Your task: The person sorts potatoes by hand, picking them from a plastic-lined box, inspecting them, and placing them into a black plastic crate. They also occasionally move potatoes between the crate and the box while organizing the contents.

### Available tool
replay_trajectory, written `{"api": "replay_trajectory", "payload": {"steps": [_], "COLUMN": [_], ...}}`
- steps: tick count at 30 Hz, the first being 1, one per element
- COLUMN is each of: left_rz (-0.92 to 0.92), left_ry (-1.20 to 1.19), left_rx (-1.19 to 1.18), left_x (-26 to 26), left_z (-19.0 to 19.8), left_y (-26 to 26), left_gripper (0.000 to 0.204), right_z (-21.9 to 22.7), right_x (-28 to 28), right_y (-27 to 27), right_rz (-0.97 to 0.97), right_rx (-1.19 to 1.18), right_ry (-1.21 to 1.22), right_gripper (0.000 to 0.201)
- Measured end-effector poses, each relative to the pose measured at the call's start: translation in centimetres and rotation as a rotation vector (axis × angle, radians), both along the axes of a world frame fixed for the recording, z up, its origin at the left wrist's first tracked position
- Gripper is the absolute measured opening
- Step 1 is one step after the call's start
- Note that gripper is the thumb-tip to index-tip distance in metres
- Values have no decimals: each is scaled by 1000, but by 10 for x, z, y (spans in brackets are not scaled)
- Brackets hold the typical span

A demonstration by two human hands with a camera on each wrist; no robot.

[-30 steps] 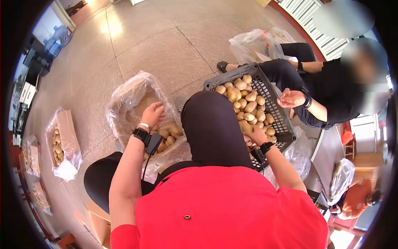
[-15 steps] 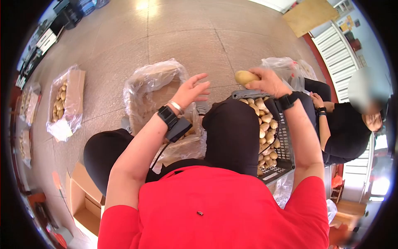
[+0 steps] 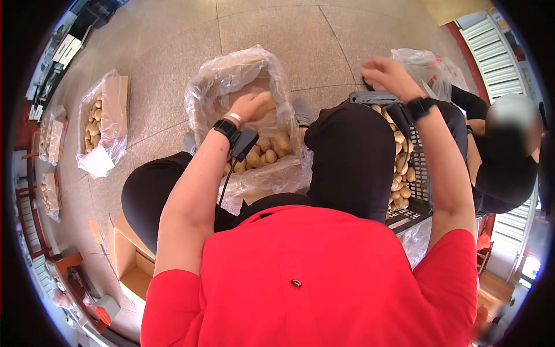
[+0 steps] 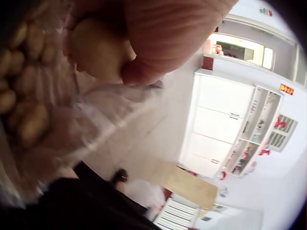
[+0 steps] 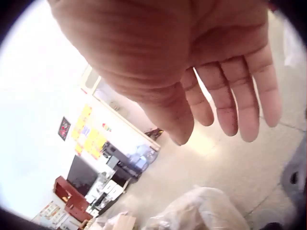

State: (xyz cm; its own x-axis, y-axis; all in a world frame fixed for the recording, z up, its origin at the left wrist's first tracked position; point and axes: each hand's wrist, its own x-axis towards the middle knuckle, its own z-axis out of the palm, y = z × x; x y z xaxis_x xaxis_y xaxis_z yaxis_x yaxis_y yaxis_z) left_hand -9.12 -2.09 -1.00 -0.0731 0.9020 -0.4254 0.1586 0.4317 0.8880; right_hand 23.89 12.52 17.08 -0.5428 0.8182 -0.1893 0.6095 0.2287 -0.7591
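My left hand (image 3: 247,106) grips a potato (image 4: 96,50) with the thumb and fingers around it. It hangs over the plastic-lined carton (image 3: 228,65), above its far half. Several potatoes (image 3: 269,151) lie in the carton's near end. In the head view, my right hand (image 3: 392,77) is raised beyond the far rim of the dark plastic crate (image 3: 424,168). Its fingers extend with nothing in them, as the right wrist view also shows. A heap of potatoes (image 3: 400,179) fills much of the crate, partly hidden by my knee and right forearm.
At left on the floor stand lined boxes of potatoes, the nearest a carton (image 3: 115,107). A cardboard box (image 3: 136,272) sits by my left leg. Another person in black (image 3: 503,156) is seated at right, beside a plastic bag (image 3: 428,66). My knee (image 3: 350,156) rises between carton and crate.
My right hand took a potato from the crate and lifted it; now that hand is without one. My left hand, free before, holds a potato over the carton. The head view has shifted.
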Motion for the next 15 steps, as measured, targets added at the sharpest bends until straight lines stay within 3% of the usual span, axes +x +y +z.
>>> {"api": "replay_trajectory", "payload": {"steps": [2, 3, 4, 6, 8, 9, 11, 13, 15], "left_rz": [-64, -67, -106, -161, -169, -175, -452, -417, -380], "left_ry": [492, 685, 659, 701, 741, 750, 1011, 1012, 1013], "left_rx": [-137, -262, -397, -454, -623, -627, -530, -568, -604], "left_x": [-20, -23, -20, -16, -13, -20, -41, -29, -14], "left_z": [-43, -60, -52, -61, -66, -93, -158, -130, -98], "left_y": [-16, -25, -36, -54, -67, -73, -85, -86, -85], "left_gripper": [60, 63, 62, 55, 49, 49, 46, 46, 46], "right_z": [-37, -57, -72, -111, -149, -141, -148, -168, -183], "right_x": [57, 87, 108, 155, 198, 201, 210, 232, 248], "right_y": [-1, -7, -25, -60, -101, -122, -157, -181, -201], "right_rz": [-62, 44, -80, -61, -126, -134, -304, -373, -388], "right_rx": [4, 170, 125, 243, 143, 40, 21, 4, 155], "right_ry": [-91, -190, -252, -452, -638, -598, -670, -675, -746], "right_gripper": [27, 28, 30, 30, 31, 36, 40, 40, 42]}}
